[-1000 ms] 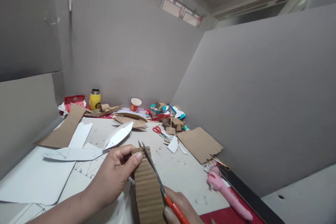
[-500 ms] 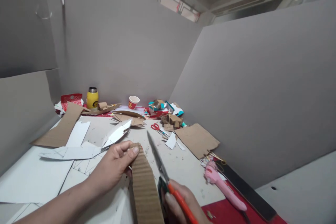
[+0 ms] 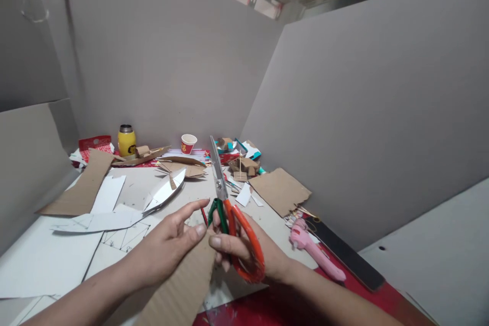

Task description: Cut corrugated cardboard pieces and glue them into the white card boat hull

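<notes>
Upright in my right hand (image 3: 248, 244) is a pair of scissors (image 3: 218, 183) with orange and green handles, its blades pointing up and together. My right thumb also presses the upper end of a corrugated cardboard strip (image 3: 183, 285), which slants down toward me. At that same end is my left hand (image 3: 173, 239), its thumb against the strip's edge and its index finger stretched toward the scissors. The strip hides its lower fingers. A thin red stick-like thing (image 3: 204, 215) shows between my left index finger and thumb; what it is I cannot make out.
White paper pieces (image 3: 46, 254) and a brown cardboard piece (image 3: 78, 188) lie on the left. At the back stand a yellow bottle (image 3: 126, 141) and a paper cup (image 3: 188, 144). On the right are a cardboard sheet (image 3: 282, 191), a pink glue gun (image 3: 315, 252) and a black board (image 3: 344, 254).
The scissors have risen and turned upright beside my left hand. The strip has swung so its lower end points left, and my right thumb now touches its top. My left index finger has straightened.
</notes>
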`<move>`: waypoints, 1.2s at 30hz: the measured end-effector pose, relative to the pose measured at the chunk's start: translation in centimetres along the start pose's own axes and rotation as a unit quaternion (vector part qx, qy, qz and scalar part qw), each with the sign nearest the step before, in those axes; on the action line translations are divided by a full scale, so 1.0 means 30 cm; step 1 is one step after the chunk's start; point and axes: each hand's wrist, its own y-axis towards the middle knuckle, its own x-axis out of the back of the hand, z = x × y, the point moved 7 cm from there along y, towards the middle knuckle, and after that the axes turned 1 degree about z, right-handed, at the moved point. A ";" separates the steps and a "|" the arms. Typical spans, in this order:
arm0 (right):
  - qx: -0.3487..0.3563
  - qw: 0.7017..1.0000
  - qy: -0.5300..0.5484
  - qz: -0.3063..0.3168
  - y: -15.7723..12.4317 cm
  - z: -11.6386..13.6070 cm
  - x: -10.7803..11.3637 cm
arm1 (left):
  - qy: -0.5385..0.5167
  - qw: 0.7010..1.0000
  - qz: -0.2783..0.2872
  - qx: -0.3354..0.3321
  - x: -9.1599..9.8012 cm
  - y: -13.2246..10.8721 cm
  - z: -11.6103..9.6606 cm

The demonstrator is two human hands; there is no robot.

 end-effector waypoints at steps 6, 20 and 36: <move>0.134 0.968 0.055 -0.203 -0.011 0.074 0.131 | -0.055 0.995 -0.079 0.008 0.116 0.043 0.035; 0.083 0.987 0.033 -0.136 -0.038 -0.032 0.048 | -0.012 0.990 -0.139 -0.033 0.060 0.000 0.006; 0.070 0.960 -0.267 0.048 -0.112 -0.133 0.049 | -0.020 0.982 -0.163 -0.089 0.113 -0.055 -0.129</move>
